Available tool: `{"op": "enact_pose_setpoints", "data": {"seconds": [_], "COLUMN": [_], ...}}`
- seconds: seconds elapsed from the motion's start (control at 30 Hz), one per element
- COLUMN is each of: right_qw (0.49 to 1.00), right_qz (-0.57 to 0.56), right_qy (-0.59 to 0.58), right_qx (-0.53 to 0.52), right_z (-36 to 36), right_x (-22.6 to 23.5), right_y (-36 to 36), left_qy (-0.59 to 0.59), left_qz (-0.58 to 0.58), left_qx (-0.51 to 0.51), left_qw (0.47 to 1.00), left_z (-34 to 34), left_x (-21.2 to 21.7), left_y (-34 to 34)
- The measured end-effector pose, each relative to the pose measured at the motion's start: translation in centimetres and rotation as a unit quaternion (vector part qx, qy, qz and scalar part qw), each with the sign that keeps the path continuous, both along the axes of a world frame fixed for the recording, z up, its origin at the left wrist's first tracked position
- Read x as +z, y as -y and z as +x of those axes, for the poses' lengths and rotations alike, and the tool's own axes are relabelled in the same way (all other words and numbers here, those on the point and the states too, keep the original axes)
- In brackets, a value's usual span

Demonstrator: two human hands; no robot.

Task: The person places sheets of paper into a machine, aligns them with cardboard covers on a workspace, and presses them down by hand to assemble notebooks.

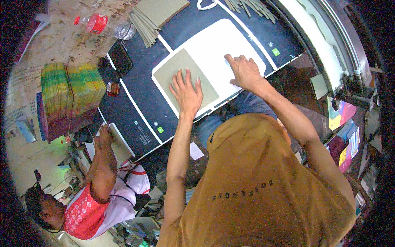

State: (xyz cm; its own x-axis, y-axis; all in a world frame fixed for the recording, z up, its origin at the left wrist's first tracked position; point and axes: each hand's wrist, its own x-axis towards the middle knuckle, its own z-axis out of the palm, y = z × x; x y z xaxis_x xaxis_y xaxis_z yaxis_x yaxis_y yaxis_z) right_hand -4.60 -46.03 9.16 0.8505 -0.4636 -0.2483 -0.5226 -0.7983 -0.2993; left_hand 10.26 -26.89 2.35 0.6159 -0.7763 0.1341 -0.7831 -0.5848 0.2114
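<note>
A large white sheet (218, 49) lies on the dark blue table top. On its left half rests a grey-beige board (172, 67), with white margins showing along its outer edges. My left hand (186, 92) lies on this board with its fingers stretched and spread, holding nothing. Over the bare white half is my right hand (245, 73), its index finger pointing out and its thumb apart, the other fingers partly bent. Nothing shows in its grip. Whether its palm touches the sheet is hidden.
Grey strips (145, 28) and a larger board (161, 10) lie beyond the sheet. A bottle (96, 23), a phone-like dark object (121, 57) and a stack of yellow-green printed material (72, 99) are at left. A co-worker (92, 197) leans at the table's left side.
</note>
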Motion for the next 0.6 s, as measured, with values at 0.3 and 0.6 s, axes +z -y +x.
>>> {"op": "enact_pose_setpoints", "data": {"seconds": [0.3, 0.6], "right_qw": [1.0, 1.0], "right_qz": [0.003, -0.01], "right_qy": [0.003, 0.016], "right_qx": [-0.008, -0.001], "right_z": [-0.1, -0.2], "right_x": [-0.05, 0.02], "right_y": [0.05, -0.01], "left_qy": [-0.004, -0.016], "left_qz": [0.008, 0.019], "left_qx": [-0.012, -0.01], "left_qw": [1.0, 1.0], "left_z": [0.23, 0.22], "left_x": [-0.14, -0.03], "left_y": [-0.37, -0.31]}}
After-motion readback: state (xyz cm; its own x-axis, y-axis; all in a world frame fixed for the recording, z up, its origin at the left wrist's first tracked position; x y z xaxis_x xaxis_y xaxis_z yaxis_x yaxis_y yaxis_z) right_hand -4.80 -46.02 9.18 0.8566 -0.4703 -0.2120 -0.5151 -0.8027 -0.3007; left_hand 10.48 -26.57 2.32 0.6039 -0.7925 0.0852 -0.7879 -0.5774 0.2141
